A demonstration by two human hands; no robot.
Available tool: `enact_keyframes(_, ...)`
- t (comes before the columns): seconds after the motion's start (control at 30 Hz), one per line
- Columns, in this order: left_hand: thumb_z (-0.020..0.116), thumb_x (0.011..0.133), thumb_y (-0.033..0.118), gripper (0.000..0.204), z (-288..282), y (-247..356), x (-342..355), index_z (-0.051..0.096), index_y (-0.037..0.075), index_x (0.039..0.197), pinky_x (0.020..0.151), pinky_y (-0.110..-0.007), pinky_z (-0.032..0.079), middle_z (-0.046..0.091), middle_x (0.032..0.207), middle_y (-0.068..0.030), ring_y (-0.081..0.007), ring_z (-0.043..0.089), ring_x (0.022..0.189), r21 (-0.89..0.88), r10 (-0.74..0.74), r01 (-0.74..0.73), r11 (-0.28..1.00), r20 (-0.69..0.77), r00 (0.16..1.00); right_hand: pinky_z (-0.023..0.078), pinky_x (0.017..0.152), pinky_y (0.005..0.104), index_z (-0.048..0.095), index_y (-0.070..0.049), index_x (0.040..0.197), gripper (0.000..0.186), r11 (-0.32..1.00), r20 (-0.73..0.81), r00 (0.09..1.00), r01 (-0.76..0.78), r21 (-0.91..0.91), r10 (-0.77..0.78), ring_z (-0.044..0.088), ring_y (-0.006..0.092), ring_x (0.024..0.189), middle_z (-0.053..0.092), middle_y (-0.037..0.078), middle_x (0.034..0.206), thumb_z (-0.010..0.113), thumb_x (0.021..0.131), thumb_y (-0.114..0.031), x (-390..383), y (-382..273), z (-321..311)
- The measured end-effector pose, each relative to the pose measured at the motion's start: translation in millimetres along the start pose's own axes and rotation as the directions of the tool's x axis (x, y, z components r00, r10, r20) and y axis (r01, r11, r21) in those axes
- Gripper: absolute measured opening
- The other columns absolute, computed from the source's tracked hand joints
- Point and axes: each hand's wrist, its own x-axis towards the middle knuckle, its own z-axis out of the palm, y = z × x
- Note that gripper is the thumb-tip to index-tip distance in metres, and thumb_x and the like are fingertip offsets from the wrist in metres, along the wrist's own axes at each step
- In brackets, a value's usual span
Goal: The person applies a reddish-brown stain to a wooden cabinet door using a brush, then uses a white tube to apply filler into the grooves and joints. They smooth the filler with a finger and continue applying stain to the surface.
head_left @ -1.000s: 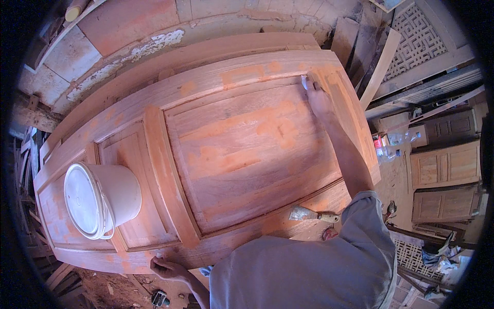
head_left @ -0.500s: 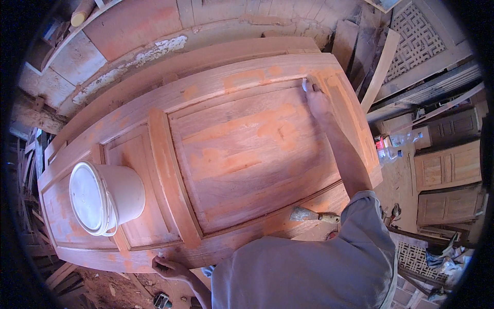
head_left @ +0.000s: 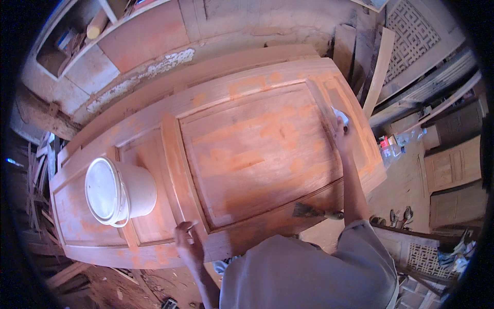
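A large wooden panelled door [head_left: 247, 154] lies flat in front of me, its surface marked with orange filler patches. My right hand [head_left: 341, 133] is closed on a white, paper-like piece [head_left: 338, 116] at the right end of the big panel, by the moulding. Over the near edge rail, my left hand [head_left: 189, 244] has its fingers curled, with a small pale bit at the fingertips too blurred to name. A white lidded bucket [head_left: 136, 188] stands on the door to the left of that hand. Near my right forearm, a putty knife [head_left: 311, 210] rests on the near rail.
Behind the door runs a wall with an open shelf [head_left: 72, 46]. Boards [head_left: 378, 72] and a lattice panel [head_left: 411, 41] lean at the far right. Plastic bottles [head_left: 393, 147] and smaller door panels [head_left: 453, 167] are on the right. Scrap wood [head_left: 38, 180] is piled left.
My right hand has moved from the panel's far right corner nearer to me along its right end, still holding the white piece. My left hand has risen over the near rail. The view has shifted slightly.
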Motion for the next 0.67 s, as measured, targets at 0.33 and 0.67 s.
enact_keyframes(0.33, 0.063, 0.086, -0.002, 0.018, 83, 47, 44, 0.065, 0.003, 0.102, 0.083, -0.043, 0.052, 0.062, 0.105, -0.0170, -0.0369, 0.062, 0.098, -0.048, 0.132, -0.124, 0.991, 0.279, 0.951, 0.051, 0.064, 0.0238, 0.052, -0.009, 0.134, 0.037, 0.568, 0.056, 0.880, -0.352, 0.744, 0.471, 0.056, 0.0082, 0.078, 0.060, 0.000, 0.102, 0.057, 0.100, -0.021, -44, -71, -13)
enact_keyframes(0.67, 0.079, 0.078, 0.012, 0.063, 81, 74, 23, 0.049, 0.006, 0.134, 0.094, -0.045, 0.048, 0.050, 0.133, -0.0168, -0.0364, 0.052, 0.118, 0.038, -0.122, 0.122, 0.992, 0.018, 0.992, 0.054, 0.071, 0.0249, 0.053, -0.016, 0.135, 0.040, 0.318, 0.353, 0.727, -0.610, 0.726, 0.589, 0.058, 0.0090, 0.090, 0.063, 0.002, 0.113, 0.057, 0.099, -0.034, -21, -70, -36)
